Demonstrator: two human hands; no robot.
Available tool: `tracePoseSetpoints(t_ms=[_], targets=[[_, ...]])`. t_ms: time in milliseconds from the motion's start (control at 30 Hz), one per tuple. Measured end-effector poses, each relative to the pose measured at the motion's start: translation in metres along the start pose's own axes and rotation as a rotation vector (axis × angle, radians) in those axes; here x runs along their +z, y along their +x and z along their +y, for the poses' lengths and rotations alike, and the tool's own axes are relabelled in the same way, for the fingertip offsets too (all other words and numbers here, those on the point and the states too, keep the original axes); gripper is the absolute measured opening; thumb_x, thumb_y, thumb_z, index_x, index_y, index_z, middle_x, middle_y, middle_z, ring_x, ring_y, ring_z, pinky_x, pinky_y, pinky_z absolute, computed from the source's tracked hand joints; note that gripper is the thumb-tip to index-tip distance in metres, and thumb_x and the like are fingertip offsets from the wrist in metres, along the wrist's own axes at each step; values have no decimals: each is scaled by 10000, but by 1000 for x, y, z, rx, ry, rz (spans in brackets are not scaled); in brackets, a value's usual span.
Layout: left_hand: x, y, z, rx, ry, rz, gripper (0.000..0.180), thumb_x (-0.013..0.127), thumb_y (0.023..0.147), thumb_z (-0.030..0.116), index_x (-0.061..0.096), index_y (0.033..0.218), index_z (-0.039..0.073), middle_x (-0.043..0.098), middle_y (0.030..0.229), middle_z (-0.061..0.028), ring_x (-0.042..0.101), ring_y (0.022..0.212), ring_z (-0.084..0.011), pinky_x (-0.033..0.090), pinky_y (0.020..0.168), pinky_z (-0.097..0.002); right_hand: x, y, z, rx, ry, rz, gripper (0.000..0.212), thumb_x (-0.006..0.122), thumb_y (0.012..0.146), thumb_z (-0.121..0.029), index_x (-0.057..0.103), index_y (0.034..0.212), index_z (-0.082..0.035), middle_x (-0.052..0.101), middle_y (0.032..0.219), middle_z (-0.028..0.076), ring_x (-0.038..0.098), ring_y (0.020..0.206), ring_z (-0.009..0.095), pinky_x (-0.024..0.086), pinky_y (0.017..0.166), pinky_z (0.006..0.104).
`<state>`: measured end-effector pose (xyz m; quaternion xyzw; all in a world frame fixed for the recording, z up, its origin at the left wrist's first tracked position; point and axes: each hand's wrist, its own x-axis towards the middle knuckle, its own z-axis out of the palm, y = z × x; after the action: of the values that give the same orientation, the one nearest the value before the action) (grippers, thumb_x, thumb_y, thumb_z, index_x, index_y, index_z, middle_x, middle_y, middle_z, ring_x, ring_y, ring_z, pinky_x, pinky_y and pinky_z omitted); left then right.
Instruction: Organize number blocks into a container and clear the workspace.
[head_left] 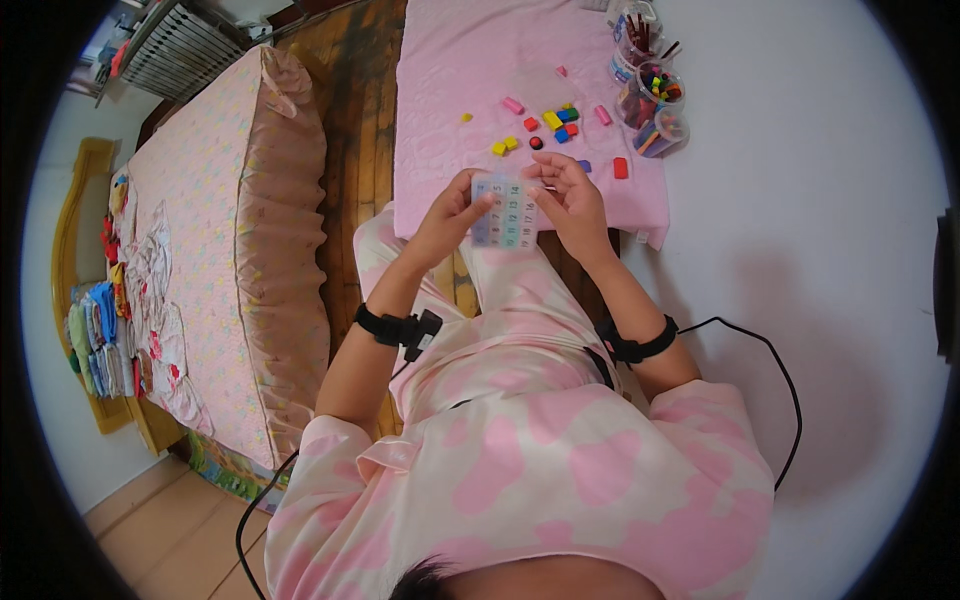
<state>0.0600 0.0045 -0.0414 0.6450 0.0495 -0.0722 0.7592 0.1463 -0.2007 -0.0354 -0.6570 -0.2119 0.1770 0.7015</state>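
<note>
A flat, translucent plastic piece with a grid of numbers on pale blue and green strips is held up in front of me, over my lap at the table's near edge. I cannot tell whether it is a case or a card. My left hand grips its left edge, the thumb lying on top and the fingers behind. At its right edge is my right hand, thumb on the upper right corner and the other fingers curled partly out behind it.
Small coloured blocks, among them a yellow one and a red one, lie on the pink table cover. Clear tubs with pens and sticks line the right side by the white wall. A bed stands left.
</note>
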Motion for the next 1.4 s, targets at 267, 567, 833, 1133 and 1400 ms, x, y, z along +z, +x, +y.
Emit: tracePoseSetpoints(t_ms=[267,567,833,1133,1400], targets=[[46,-32,41,133,14,175,349,557,1070,178,499,1383,35,602,1242,-42,559,1128,-119,452,998,-290,0,-18,-37,68,33,27,349,625,1017,-108,602,1346,7,692,1156,68,629,1030,99,500,913,258],[58,-58,71,306,278,164,394,625,1023,141,548,1387,11,676,1187,-90,638,1049,-153,506,929,-296,-8,-33,-64,0,106,-26,316,656,1009,-132,639,1291,8,707,1112,60,640,1013,101,508,928,261],[41,-39,43,124,82,139,416,554,1075,236,527,1429,18,637,1205,-35,586,1038,-96,448,926,-232,-27,-18,-55,88,-364,-249,287,710,971,-168,657,1165,37,684,906,32,637,806,101,540,766,248],[38,-13,-15,-88,59,215,443,497,1095,303,477,1452,41,611,1333,-98,580,1244,-201,460,1053,-360,-92,-45,69,389,557,520,226,629,1009,-114,592,1162,48,676,1076,138,707,940,238,622,875,345],[43,-6,-37,-179,70,115,369,525,1085,258,549,1378,34,651,1268,-80,605,1198,-181,460,1016,-324,-130,-27,116,380,847,959,346,536,1033,-27,432,1346,78,545,1301,220,599,1204,367,540,1109,440]])
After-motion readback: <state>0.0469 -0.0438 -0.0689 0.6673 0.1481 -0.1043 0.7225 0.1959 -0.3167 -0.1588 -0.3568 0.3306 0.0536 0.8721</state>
